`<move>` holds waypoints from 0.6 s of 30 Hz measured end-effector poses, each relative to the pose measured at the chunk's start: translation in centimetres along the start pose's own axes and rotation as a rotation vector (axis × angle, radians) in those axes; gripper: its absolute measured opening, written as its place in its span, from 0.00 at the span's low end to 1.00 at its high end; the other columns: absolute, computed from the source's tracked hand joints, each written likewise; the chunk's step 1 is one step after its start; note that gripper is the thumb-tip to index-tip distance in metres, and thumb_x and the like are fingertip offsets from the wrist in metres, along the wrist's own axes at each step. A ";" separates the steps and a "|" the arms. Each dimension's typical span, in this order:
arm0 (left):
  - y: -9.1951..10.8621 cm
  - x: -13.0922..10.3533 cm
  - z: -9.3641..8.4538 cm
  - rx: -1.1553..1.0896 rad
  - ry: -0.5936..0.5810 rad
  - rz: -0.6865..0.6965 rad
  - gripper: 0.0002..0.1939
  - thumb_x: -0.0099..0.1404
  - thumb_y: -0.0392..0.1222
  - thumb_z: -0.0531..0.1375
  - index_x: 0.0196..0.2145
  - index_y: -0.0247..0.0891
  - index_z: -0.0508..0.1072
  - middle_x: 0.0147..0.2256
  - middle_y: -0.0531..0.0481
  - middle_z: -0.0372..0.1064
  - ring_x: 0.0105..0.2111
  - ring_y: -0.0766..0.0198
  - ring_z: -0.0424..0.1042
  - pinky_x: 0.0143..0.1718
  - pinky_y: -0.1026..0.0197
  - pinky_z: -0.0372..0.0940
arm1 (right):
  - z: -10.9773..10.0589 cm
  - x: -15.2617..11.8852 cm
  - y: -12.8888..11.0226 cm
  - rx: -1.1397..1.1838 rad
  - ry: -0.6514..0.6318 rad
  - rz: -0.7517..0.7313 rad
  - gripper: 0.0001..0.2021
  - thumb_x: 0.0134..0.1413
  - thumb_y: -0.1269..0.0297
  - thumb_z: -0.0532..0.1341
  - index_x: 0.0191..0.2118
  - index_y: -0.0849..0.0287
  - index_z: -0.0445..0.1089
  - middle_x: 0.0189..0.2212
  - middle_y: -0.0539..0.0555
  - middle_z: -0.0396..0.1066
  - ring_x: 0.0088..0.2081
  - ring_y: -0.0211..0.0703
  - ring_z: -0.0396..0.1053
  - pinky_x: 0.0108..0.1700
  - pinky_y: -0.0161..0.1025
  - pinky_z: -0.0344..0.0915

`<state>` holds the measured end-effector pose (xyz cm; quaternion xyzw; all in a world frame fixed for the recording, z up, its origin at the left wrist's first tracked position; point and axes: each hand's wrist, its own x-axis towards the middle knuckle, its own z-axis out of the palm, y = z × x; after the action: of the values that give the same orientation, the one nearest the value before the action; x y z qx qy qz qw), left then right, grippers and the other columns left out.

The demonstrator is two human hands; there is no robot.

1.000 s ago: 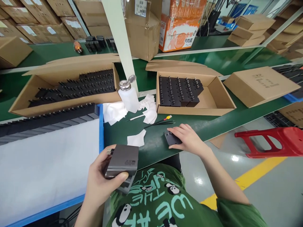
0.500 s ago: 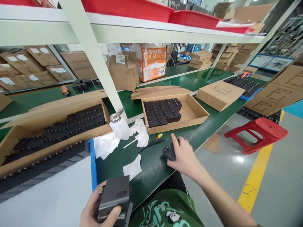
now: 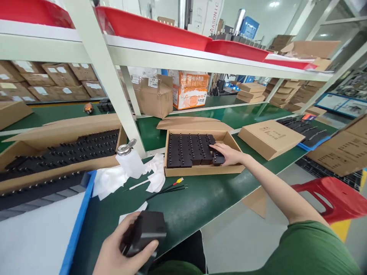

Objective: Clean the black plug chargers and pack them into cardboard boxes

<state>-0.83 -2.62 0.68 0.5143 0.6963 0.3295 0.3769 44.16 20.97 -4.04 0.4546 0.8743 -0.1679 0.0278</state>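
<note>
The left hand [image 3: 120, 252] is gripping a dark grey charger block [image 3: 145, 233] at the near edge of the green bench [image 3: 200, 198], with the thumb lying across the block's lower face and the fingers curling round its left side. A second dark block appears to be sitting under the first, but this cannot be confirmed.

The right hand [image 3: 229, 154] is reaching into the small cardboard tray [image 3: 200, 170] at the middle of the bench, with its fingers closing on a black charger [image 3: 218, 157]. This charger is sitting at the right end of the rows of black chargers [image 3: 189, 149] filling the tray's left half; whether it is touching the tray floor cannot be determined.

Just left of the tray, a white dispenser bottle [image 3: 130, 160] is standing among crumpled white wipes [image 3: 156, 173]. Thin black wires [image 3: 166, 189] are lying on the bench in front of the tray. A long carton of black parts [image 3: 60, 152] is occupying the left side of the bench.
</note>
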 end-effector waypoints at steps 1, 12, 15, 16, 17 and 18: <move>0.3 0.5 0.8 0.096 -0.022 0.096 0.33 0.53 0.68 0.68 0.48 0.42 0.74 0.42 0.49 0.79 0.41 0.52 0.80 0.40 0.59 0.76 | 0.3 0.3 0.5 0.010 -0.005 -0.025 0.55 0.43 0.57 0.71 0.74 0.57 0.44 0.68 0.65 0.54 0.69 0.61 0.55 0.68 0.55 0.60; 3.6 4.1 11.0 0.671 -0.453 0.532 0.24 0.56 0.47 0.72 0.47 0.33 0.74 0.43 0.37 0.77 0.43 0.41 0.77 0.44 0.42 0.72 | 0.0 -2.5 -9.4 0.267 0.327 0.027 0.35 0.67 0.52 0.58 0.73 0.50 0.45 0.70 0.62 0.49 0.72 0.59 0.48 0.72 0.61 0.53; 4.0 3.4 10.0 0.672 -0.481 0.479 0.37 0.56 0.50 0.72 0.58 0.30 0.68 0.52 0.31 0.73 0.51 0.37 0.73 0.53 0.36 0.67 | 2.5 -6.0 -16.8 0.433 0.156 -0.064 0.36 0.65 0.48 0.61 0.72 0.43 0.45 0.65 0.57 0.61 0.63 0.54 0.64 0.63 0.55 0.69; 4.2 3.2 9.0 0.662 -0.494 0.473 0.43 0.55 0.52 0.73 0.63 0.31 0.64 0.57 0.31 0.69 0.56 0.36 0.70 0.57 0.35 0.65 | 3.6 -6.8 -18.9 0.500 0.096 -0.052 0.40 0.63 0.46 0.62 0.73 0.43 0.43 0.64 0.57 0.61 0.61 0.54 0.66 0.60 0.54 0.72; 4.3 3.1 7.9 0.648 -0.515 0.472 0.49 0.55 0.52 0.73 0.66 0.33 0.58 0.62 0.32 0.65 0.60 0.37 0.66 0.61 0.36 0.62 | 4.6 -7.2 -20.6 0.543 0.050 -0.020 0.42 0.61 0.45 0.64 0.73 0.44 0.41 0.65 0.58 0.60 0.60 0.55 0.67 0.58 0.54 0.74; 4.4 3.2 6.8 0.635 -0.548 0.471 0.52 0.55 0.52 0.73 0.69 0.35 0.54 0.65 0.34 0.60 0.63 0.39 0.62 0.63 0.38 0.61 | 5.5 -7.4 -21.9 0.556 0.015 0.028 0.45 0.59 0.44 0.65 0.73 0.45 0.41 0.65 0.60 0.58 0.60 0.56 0.67 0.55 0.54 0.75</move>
<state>6.46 2.04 0.39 0.8158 0.5018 0.0295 0.2861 30.27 1.78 -1.80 0.4581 0.7885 -0.3974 -0.1023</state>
